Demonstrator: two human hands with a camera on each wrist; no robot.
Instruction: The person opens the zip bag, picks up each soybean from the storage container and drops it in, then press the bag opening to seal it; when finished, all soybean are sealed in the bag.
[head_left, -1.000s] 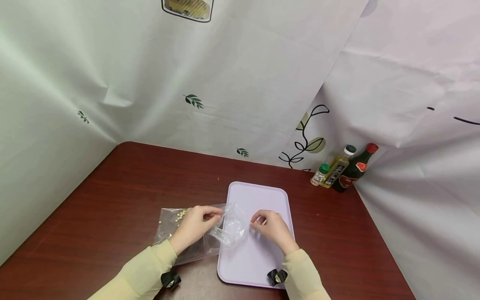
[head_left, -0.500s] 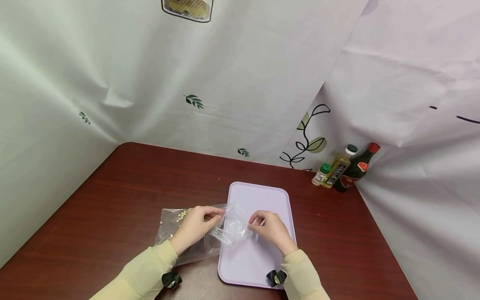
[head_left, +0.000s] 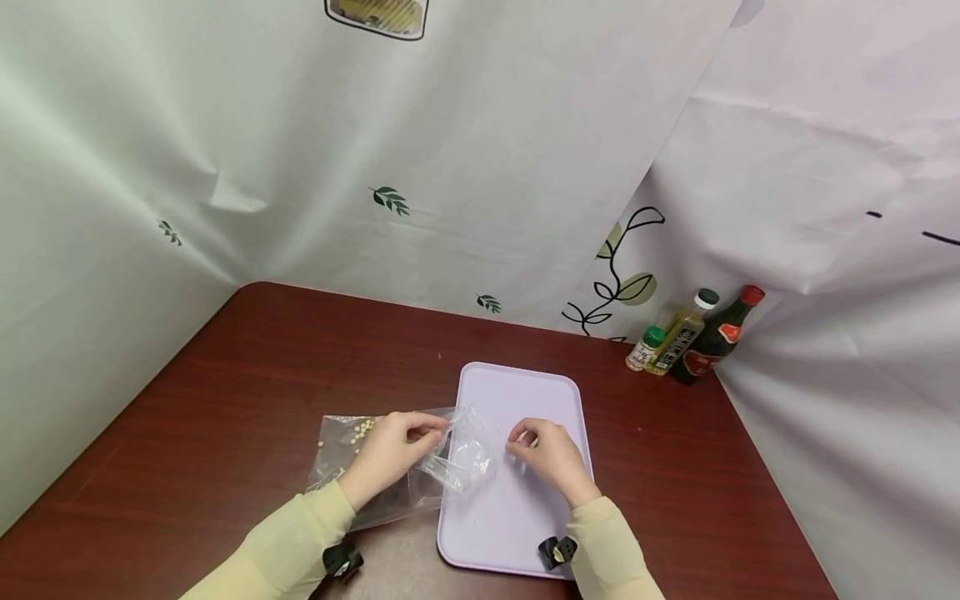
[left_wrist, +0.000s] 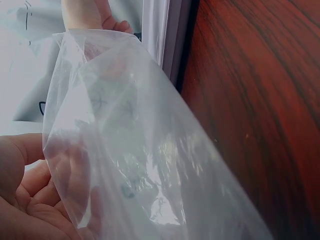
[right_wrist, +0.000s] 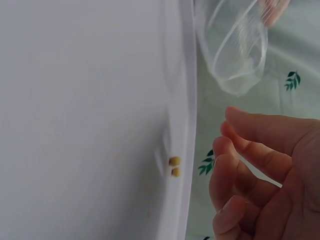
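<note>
My left hand (head_left: 393, 454) pinches the edge of a clear plastic bag (head_left: 405, 496) near its mouth, over the left side of the lilac tray (head_left: 487, 533). In the left wrist view the bag (left_wrist: 135, 150) spreads in front of the fingers. Small round yellow beans (head_left: 363, 429) lie in the far part of the bag, left of the hand. My right hand (head_left: 551, 454) hovers over the tray, right of the bag's mouth. Its fingers are loosely bent, with nothing showing between them in the right wrist view. Two beans (right_wrist: 174, 161) lie by the tray's rim there.
A small green-capped jar (head_left: 645, 350), an oil bottle (head_left: 681, 335) and a dark red-capped bottle (head_left: 716, 337) stand at the table's back right corner. The dark red wooden table (head_left: 225, 400) is backed by a white printed cloth (head_left: 450, 167).
My right hand shifted slightly left toward the bag's mouth, then back to the right, away from it. The left hand keeps its pinch on the bag and stays in place.
</note>
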